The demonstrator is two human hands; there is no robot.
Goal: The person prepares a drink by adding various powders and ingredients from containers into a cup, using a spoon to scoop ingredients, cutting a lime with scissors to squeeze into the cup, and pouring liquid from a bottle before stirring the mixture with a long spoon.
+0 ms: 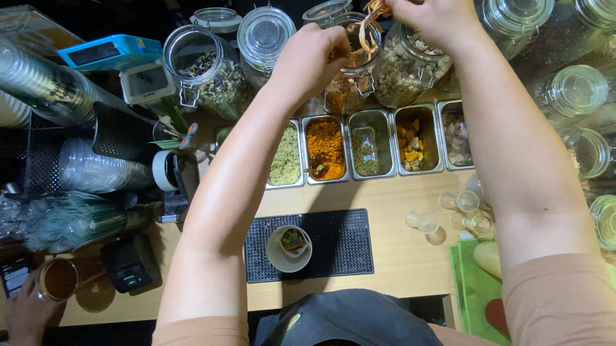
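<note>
From the head camera, both arms are reaching over the counter to an open jar at the back. The left hand is curling its fingers around pale dried strips at the jar's mouth. The right hand is pinching the upper end of the same strips just above the jar, fingers closed tight.

Five steel trays are sitting in a row just in front of the jars, each holding a different dried filling. One white cup is standing on a black mat near the person's body. Four small glasses are grouping right of the mat. Another person's hand is holding a brown cup at lower left.
</note>
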